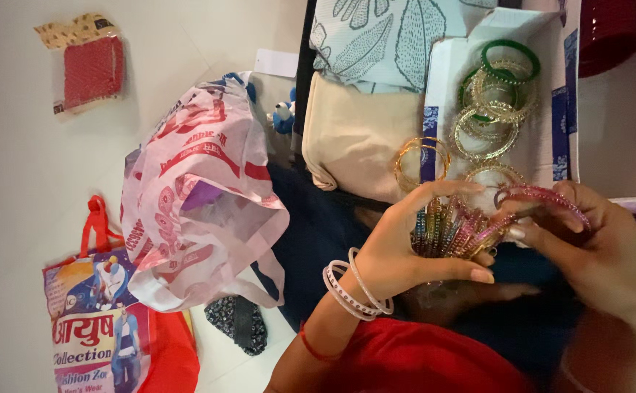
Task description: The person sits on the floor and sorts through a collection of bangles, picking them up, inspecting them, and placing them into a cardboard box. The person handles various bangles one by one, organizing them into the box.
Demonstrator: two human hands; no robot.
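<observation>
A stack of multicoloured bangles sits clasped in the left hand, thumb and fingers curled round it, just below the open white box. The right hand pinches a pink bangle at the stack's end. Green and gold bangles lie in the box.

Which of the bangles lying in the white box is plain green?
The smooth green bangle at the far end of the white box, lying atop the stack; the others there are gold and studded.

bangles in open box, pouch left of box, plastic bag further left
</observation>
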